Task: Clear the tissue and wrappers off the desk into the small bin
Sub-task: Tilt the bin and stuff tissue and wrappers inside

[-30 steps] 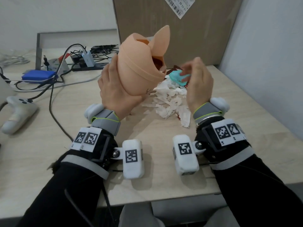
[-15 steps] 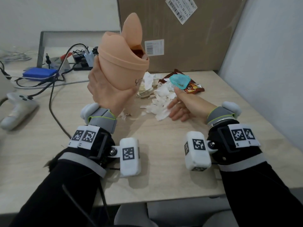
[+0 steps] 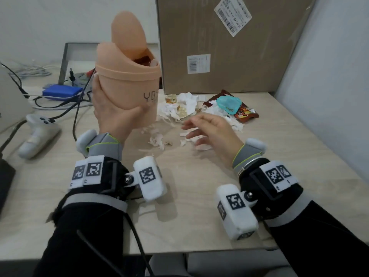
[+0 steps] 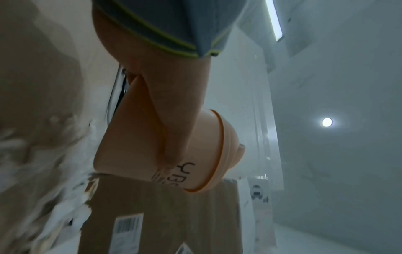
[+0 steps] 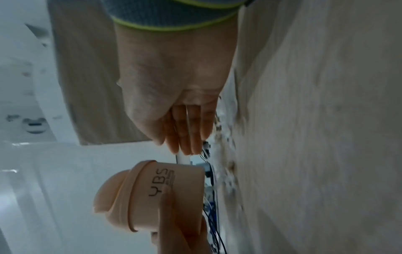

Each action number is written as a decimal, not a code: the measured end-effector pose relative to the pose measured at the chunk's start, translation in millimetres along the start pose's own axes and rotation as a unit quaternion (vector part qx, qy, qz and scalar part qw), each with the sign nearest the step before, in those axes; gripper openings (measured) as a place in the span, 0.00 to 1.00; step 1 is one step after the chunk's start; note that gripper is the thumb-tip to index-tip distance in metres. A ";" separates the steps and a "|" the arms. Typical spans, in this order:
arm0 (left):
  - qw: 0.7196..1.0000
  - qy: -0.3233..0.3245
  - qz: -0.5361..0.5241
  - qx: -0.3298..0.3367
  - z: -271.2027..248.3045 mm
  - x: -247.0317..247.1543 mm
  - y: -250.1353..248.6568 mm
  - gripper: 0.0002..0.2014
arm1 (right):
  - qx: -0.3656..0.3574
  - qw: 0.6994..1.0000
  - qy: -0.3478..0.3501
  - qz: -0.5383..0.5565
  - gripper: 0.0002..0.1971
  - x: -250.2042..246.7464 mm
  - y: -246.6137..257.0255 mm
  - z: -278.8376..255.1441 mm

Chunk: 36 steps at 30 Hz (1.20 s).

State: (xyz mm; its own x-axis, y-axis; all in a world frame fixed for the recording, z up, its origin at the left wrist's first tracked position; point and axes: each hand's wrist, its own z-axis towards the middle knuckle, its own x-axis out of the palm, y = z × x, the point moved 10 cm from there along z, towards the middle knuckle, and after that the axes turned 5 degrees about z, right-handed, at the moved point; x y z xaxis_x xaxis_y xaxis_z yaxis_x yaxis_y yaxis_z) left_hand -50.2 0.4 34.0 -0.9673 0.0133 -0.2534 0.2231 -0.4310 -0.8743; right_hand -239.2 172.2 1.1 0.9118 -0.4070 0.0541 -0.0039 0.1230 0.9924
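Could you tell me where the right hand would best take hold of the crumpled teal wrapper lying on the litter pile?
Probably pinch the teal wrapper at its raised near edge, coming from above and the front. It lies topmost on the brown snack wrapper and torn white tissue, and the open right hand is just in front.

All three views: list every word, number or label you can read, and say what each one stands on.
"YBS": on the side of the small bin; finer lines beneath it are too small to read.
"15": on a small yellow wrapper by the tissue.
Shipping label and barcode sticker on the cardboard box: print too small to read.
Brown snack wrapper and teal wrapper: print blurred.
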 end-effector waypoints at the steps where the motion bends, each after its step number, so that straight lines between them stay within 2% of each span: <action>1: 1.000 -0.005 -0.012 -0.006 3.1 -7.2 6.2 0.62 | 0.026 0.999 0.035 0.019 0.11 19.3 -6.8 1.2; 5: 0.998 -0.035 -0.048 -0.013 11.4 -28.5 18.9 0.59 | 0.113 0.982 0.139 0.056 0.16 87.1 -32.5 3.6; 8: 0.998 -0.043 -0.049 -0.011 14.7 -32.5 22.9 0.60 | 0.149 0.976 0.155 0.040 0.20 103.5 -44.7 7.7; 13: 0.998 -0.036 -0.040 -0.017 19.1 -28.3 28.2 0.59 | 0.110 0.994 -0.005 -0.004 0.14 45.4 -37.9 23.4; 16: 0.999 -0.027 -0.033 -0.020 18.7 -23.8 29.4 0.59 | 0.111 0.993 -0.033 -0.002 0.10 22.2 -28.4 20.2; 19: 1.000 -0.014 -0.011 -0.020 15.5 -16.0 26.6 0.58 | 0.088 0.995 -0.035 -0.013 0.12 -0.6 -5.5 11.6; 21: 1.000 -0.004 -0.002 -0.008 12.9 -11.1 22.1 0.59 | 0.068 0.994 -0.073 -0.034 0.12 -29.9 11.3 2.5; 23: 1.000 -0.001 0.007 0.003 11.3 -8.3 19.3 0.59 | 0.063 0.981 -0.173 -0.056 0.11 -77.0 20.9 -12.2; 25: 1.000 -0.006 0.011 0.004 12.0 -9.1 19.0 0.59 | 0.073 0.952 -0.285 -0.091 0.10 -129.0 23.3 -32.0; 27: 1.000 -0.017 0.018 -0.005 12.7 -12.0 20.9 0.59 | 0.113 0.917 -0.350 -0.157 0.12 -171.8 18.1 -50.0; 28: 0.999 -0.026 0.021 -0.012 12.6 -14.9 21.3 0.59 | 0.144 0.902 -0.359 -0.194 0.14 -184.8 11.6 -55.2; 30: 0.999 -0.046 0.020 -0.019 11.2 -19.8 20.5 0.59 | 0.202 0.883 -0.341 -0.250 0.17 -195.9 -3.9 -58.7; 32: 0.997 -0.067 0.024 -0.025 9.7 -27.0 20.6 0.58 | 0.229 0.889 -0.309 -0.248 0.18 -184.9 -18.2 -51.0; 36: 0.995 -0.086 0.028 -0.036 7.6 -34.6 19.7 0.59 | 0.179 0.948 -0.191 -0.179 0.15 -128.2 -23.6 -26.5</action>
State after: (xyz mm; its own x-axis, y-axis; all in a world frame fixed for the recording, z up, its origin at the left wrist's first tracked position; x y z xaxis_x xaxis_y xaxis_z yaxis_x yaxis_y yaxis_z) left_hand -13.3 -15.4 28.7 -0.9579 -0.1665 -0.2337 0.2798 -0.3614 -0.8894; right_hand -345.1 245.5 -32.1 0.6663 -0.6711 -0.3252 0.0768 -0.3720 0.9250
